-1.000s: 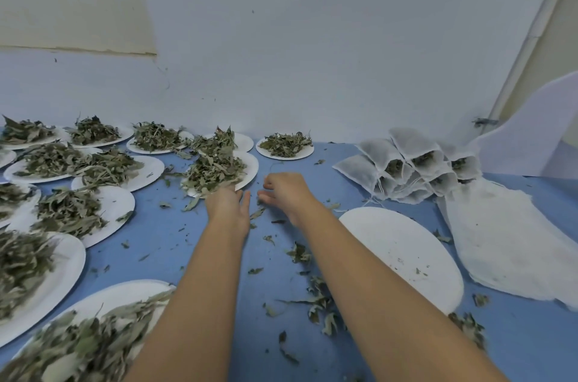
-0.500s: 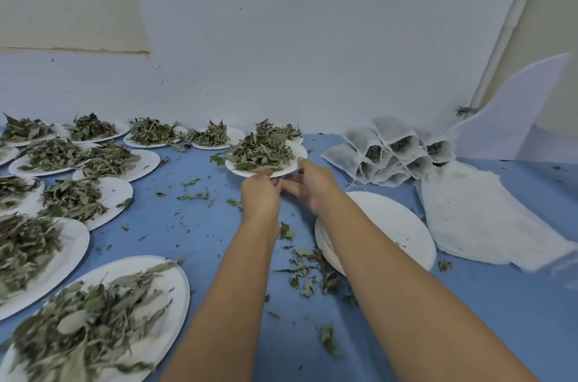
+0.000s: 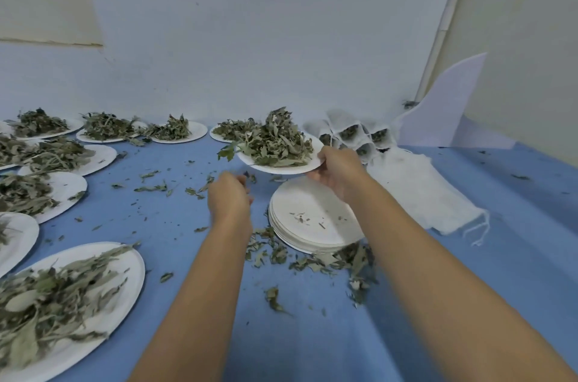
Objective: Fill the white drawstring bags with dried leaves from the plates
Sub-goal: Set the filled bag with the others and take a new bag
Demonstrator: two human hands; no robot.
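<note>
Several paper plates [image 3: 103, 159] heaped with dried leaves [image 3: 25, 191] crowd the left half of the blue counter [image 3: 469, 272], reaching back to the wall [image 3: 281, 37]. From my seat the open room is the bare strip on the near right and a leaf-strewn lane down the middle. One plate [image 3: 283, 169], piled high with more leaves, is lifted off the counter above the far edge of a stack of empty plates [image 3: 308, 203]. My right hand [image 3: 339, 173] grasps its right rim, thumb on top and fingers curled beneath. My left hand [image 3: 230, 198] hovers just below and left of that plate, knuckles up, fingers bent downward. Blur keeps me from telling whether they grip anything. Filled white drawstring bags [image 3: 352, 133] stand open-mouthed against the wall behind the lifted plate. Flat empty bags [image 3: 419, 191] lie just right of the stack, strings trailing at the near corner.
</note>
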